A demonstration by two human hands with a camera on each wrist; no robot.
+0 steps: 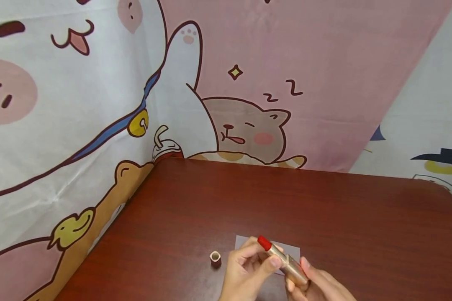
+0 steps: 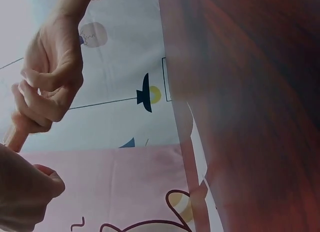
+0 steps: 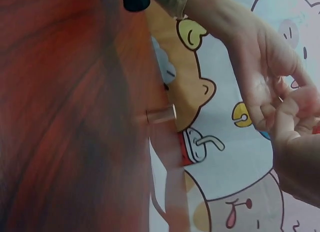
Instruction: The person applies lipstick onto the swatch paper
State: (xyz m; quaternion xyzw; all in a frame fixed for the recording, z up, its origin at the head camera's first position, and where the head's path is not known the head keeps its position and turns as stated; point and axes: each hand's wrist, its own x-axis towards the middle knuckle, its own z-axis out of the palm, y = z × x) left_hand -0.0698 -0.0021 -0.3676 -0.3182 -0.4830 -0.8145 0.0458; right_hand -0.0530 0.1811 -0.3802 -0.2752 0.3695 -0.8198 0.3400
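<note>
A lipstick point(image 1: 295, 271) with a gold tube and its red bullet raised is held at a tilt above the table, red tip to the upper left. My left hand point(image 1: 245, 267) pinches the narrow upper part of the tube between thumb and finger. The wider base is gripped by the fingers of my right hand point(image 1: 322, 284). On the table to the left stands the lipstick cap point(image 1: 216, 259), upright, dark outside and open at the top. Both hands also show in the wrist views, where fingers mostly hide the lipstick.
A pale sheet of paper point(image 1: 291, 251) lies on the dark red-brown wooden table point(image 1: 271, 200), partly under the hands. Cloth printed with cartoon animals point(image 1: 324, 83) hangs behind the table and along its left side.
</note>
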